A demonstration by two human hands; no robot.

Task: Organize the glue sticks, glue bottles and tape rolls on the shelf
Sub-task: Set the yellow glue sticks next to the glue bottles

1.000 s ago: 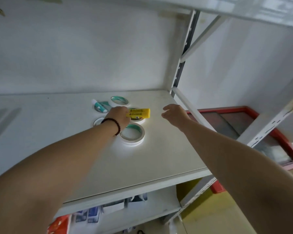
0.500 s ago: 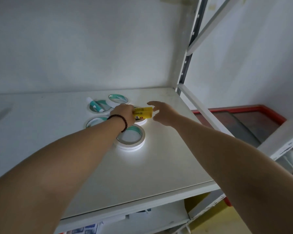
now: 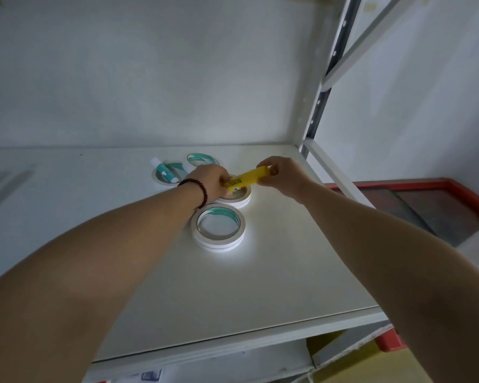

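Note:
A yellow glue stick (image 3: 248, 178) is held at both ends over the white shelf (image 3: 274, 272). My left hand (image 3: 210, 182), with a dark bead bracelet on the wrist, grips its lower end. My right hand (image 3: 284, 175) pinches its upper end. Under the stick lies a white tape roll (image 3: 239, 199). A stacked tape roll with a teal core (image 3: 218, 228) lies nearer to me. Farther back lie a tape roll (image 3: 202, 159) and another tape roll (image 3: 161, 180) with a teal and white glue bottle (image 3: 164, 170) resting across it.
The white wall closes the shelf at the back. A perforated grey upright (image 3: 320, 106) and white braces (image 3: 335, 172) bound the shelf on the right. A red-edged panel (image 3: 440, 186) lies beyond them. A lower shelf with packages (image 3: 150, 375) shows below the front edge.
My right hand has reached left and taken the upper end of the glue stick, which my left hand held alone before. The stick now tilts up to the right.

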